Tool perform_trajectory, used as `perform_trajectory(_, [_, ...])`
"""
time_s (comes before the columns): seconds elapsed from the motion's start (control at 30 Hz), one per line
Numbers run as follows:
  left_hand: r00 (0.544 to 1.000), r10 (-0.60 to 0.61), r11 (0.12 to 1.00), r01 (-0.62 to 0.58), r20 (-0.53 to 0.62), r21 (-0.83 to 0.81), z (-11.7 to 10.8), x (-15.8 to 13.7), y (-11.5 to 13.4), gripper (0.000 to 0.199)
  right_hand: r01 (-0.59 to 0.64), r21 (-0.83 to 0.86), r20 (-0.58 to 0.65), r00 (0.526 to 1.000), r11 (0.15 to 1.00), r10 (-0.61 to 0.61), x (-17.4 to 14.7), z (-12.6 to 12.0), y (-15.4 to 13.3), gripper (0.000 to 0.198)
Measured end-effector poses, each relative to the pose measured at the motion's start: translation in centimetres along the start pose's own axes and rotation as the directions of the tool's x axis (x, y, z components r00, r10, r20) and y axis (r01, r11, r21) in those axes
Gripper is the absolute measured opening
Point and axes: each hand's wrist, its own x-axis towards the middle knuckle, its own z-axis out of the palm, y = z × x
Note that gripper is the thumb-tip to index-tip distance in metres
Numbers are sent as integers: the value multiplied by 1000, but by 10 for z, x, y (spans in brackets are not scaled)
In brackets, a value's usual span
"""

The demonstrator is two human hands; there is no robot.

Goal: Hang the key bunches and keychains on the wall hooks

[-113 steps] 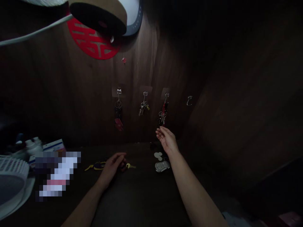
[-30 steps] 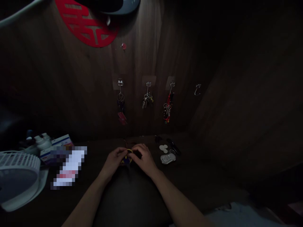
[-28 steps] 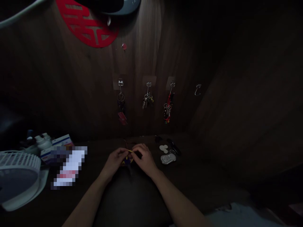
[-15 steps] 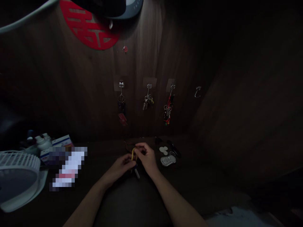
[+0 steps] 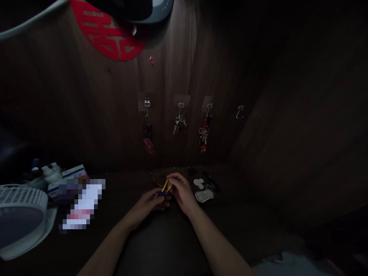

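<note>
Above the dark tabletop, my left hand (image 5: pixel 151 200) is closed on a small blue key head (image 5: pixel 161 194) between thumb and fingers; the metal blade does not show now. A yellow cord loop (image 5: pixel 165 186) rises from the blue piece, slanting up to the right. My right hand (image 5: pixel 180 189) pinches the top of this loop with thumb and forefinger. Just right of that hand lie a silver remote fob (image 5: pixel 204 196) and several pale round discs (image 5: pixel 198 183). A brown, thin-looking item (image 5: pixel 156 178) lies behind the hands, partly hidden.
Key bunches (image 5: pixel 179 124) hang from hooks on the wooden wall, and one hook (image 5: pixel 240 112) at the right is bare. A white fan (image 5: pixel 23 218), bottles (image 5: pixel 51 174) and boxes (image 5: pixel 76 172) stand left. Dark items (image 5: pixel 211 180) lie behind the fob.
The yellow loop has tipped from upright to slanting right and spread wider. The blue key head has turned into sight, while the silver blade that pointed down is now out of sight.
</note>
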Motion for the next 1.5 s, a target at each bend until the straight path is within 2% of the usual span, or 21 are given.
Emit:
perform_trajectory(0.1, [998, 61, 998, -62, -9, -25, 2, 0, 0, 44, -12, 41, 29, 1000, 999, 11, 0, 0, -2, 13])
perform_trajectory(0.23, [992, 113, 990, -107, -63, 87, 4, 3, -2, 57, -5, 12, 54, 999, 1000, 4, -3, 2, -4, 17])
perform_trajectory(0.33, [989, 113, 985, -100, -95, 138, 5, 6, -4, 46, 18, 11, 86, 996, 1000, -19, -5, 4, -6, 19])
perform_trajectory(0.43, [991, 114, 984, -102, -75, 146, 5, 6, -3, 34, 40, -36, 97, 995, 999, -36, -5, 4, -6, 24])
perform_trajectory(0.63, [997, 64, 993, -61, -31, 105, 5, 1, 5, 42, 82, -159, 13, 997, 984, -81, 0, -2, -2, 28])
perform_trajectory(0.8, [999, 46, 999, -46, -2, -3, 3, 0, 3, 49, 82, -179, -63, 994, 980, -94, 1, -2, -1, 24])
perform_trajectory(0.9, [999, 52, 999, -52, 8, -8, 3, -1, 2, 49, 83, -211, -120, 987, 974, -110, 2, -3, 0, 24])
perform_trajectory(1.0, [998, 56, 998, -56, -7, 5, 5, -1, 3, 51, 114, -283, -165, 972, 952, -165, 4, -7, 1, 21])
perform_trajectory(1.1, [998, 51, 999, -51, -38, 4, 6, -2, 4, 54, 162, -319, -156, 963, 934, -220, 5, -13, -1, 17])
perform_trajectory(1.17, [998, 50, 999, -49, -50, 9, 6, -2, 6, 55, 130, -302, -122, 977, 944, -174, 5, -17, -6, 17])
perform_trajectory(1.23, [996, 52, 998, -50, -69, 28, 5, -2, 6, 53, 53, -249, -64, 995, 967, -71, 3, -20, -12, 16])
perform_trajectory(1.33, [993, 60, 996, -52, -103, 74, 4, 0, 5, 47, -36, -140, 35, 999, 989, 41, -1, -22, -25, 15])
perform_trajectory(1.5, [987, 96, 982, -73, -132, 172, -2, 4, 1, 35, -28, 37, 43, 999, 999, 27, -6, -18, -45, 17])
